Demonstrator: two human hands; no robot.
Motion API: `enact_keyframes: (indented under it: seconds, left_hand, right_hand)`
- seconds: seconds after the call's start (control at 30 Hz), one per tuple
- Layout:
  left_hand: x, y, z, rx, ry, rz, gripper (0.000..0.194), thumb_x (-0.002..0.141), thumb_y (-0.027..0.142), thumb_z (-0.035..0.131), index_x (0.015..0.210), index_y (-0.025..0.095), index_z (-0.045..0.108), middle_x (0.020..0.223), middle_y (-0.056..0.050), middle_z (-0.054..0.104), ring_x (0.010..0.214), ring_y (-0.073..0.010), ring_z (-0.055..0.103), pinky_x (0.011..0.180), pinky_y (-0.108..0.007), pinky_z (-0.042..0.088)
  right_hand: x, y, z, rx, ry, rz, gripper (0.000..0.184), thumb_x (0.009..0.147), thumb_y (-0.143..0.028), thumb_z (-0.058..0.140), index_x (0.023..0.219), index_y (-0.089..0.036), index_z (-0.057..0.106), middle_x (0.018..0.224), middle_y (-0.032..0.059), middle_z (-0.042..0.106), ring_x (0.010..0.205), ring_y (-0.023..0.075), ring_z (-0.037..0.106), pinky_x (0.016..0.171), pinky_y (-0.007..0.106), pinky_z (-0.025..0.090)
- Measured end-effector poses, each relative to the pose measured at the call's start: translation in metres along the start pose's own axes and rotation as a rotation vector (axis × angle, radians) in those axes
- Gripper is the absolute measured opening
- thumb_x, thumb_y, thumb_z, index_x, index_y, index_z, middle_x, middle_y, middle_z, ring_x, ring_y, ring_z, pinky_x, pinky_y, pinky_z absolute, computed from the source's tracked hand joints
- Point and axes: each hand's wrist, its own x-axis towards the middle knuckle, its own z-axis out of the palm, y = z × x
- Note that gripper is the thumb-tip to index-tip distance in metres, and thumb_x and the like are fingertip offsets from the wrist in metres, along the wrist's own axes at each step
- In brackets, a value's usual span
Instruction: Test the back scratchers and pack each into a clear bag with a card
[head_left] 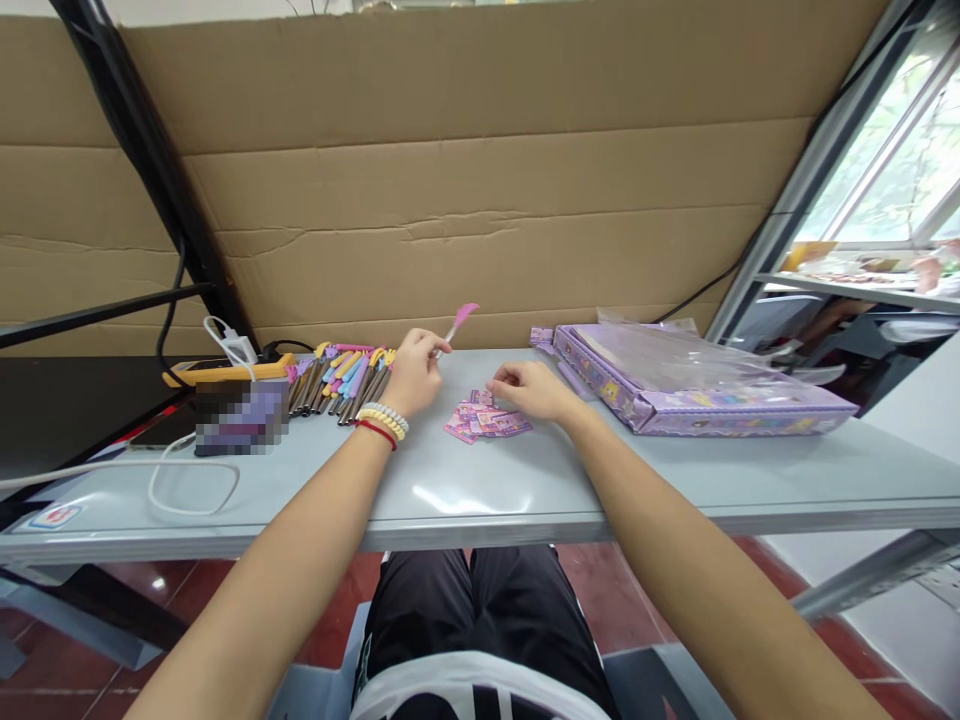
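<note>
Jutting up from the left hand (417,370), a slim pale stick (452,332) with a pink end is gripped between thumb and fingers, above the far part of the tabletop; because it is held near its lower part, it could be tipped or dropped if the pinch were loosened. The right hand (529,388) is curled, thumb close to forefinger, over the edge of a loose pile of small pink printed cards (491,422); whether one is pinched there cannot be told. The cards are fanned unevenly over one another on the glossy tabletop (465,490), so several could be dragged along or scattered by a sideways brush. Just beside the left wrist, which is ringed by beaded bracelets (386,418), a heap of colourful pens (341,382) is laid; pens could be snagged by the beads and set rolling if the wrist were swung outward. To the right, a purple printed box (720,410) is topped by a clear plastic sheet (675,355), which could be knocked off by the right forearm. Farther left, a looped white cable (196,512) is draped near the front edge, where it could be caught by a sleeveless arm.
</note>
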Motion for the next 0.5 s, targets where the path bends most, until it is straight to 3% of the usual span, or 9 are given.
enact_keyframes:
  seconds: [0.13, 0.23, 0.37, 0.5]
  left_hand:
    - [-0.013, 0.023, 0.017, -0.238, -0.128, 0.197, 0.027, 0.076, -0.002, 0.043, 0.083, 0.017, 0.061, 0.097, -0.006, 0.056, 0.083, -0.014, 0.056, 0.071, -0.027, 0.048]
    - [-0.019, 0.031, 0.022, -0.369, -0.199, 0.267, 0.025, 0.076, -0.002, 0.044, 0.082, 0.017, 0.06, 0.096, -0.006, 0.057, 0.08, -0.0121, 0.055, 0.063, -0.023, 0.047]
    - [-0.02, 0.032, 0.021, -0.422, -0.219, 0.311, 0.024, 0.075, -0.003, 0.046, 0.083, 0.016, 0.059, 0.095, -0.006, 0.055, 0.084, -0.012, 0.056, 0.064, -0.022, 0.05]
    - [-0.02, 0.03, 0.02, -0.441, -0.229, 0.309, 0.023, 0.075, -0.001, 0.05, 0.087, 0.016, 0.059, 0.1, -0.006, 0.053, 0.089, -0.0121, 0.057, 0.069, -0.023, 0.055]
  right_hand:
    - [0.0, -0.001, 0.001, 0.067, -0.013, -0.023, 0.045, 0.085, -0.054, 0.044, 0.071, -0.015, 0.06, 0.064, 0.0009, 0.057, 0.059, 0.0113, 0.045, 0.056, 0.025, 0.031]
    - [0.003, -0.002, 0.002, 0.224, -0.019, -0.002, 0.052, 0.086, -0.06, 0.039, 0.066, -0.015, 0.054, 0.062, 0.0011, 0.053, 0.056, 0.0104, 0.044, 0.054, 0.025, 0.032]
    - [0.004, -0.005, -0.003, 0.624, -0.042, 0.078, 0.048, 0.078, -0.063, 0.054, 0.074, -0.016, 0.052, 0.066, 0.0013, 0.055, 0.054, 0.0099, 0.048, 0.05, 0.024, 0.035]
    - [0.002, -0.007, -0.008, 0.913, -0.061, 0.068, 0.048, 0.064, -0.055, 0.073, 0.083, -0.015, 0.054, 0.063, -0.0022, 0.056, 0.049, 0.0079, 0.049, 0.047, 0.023, 0.035]
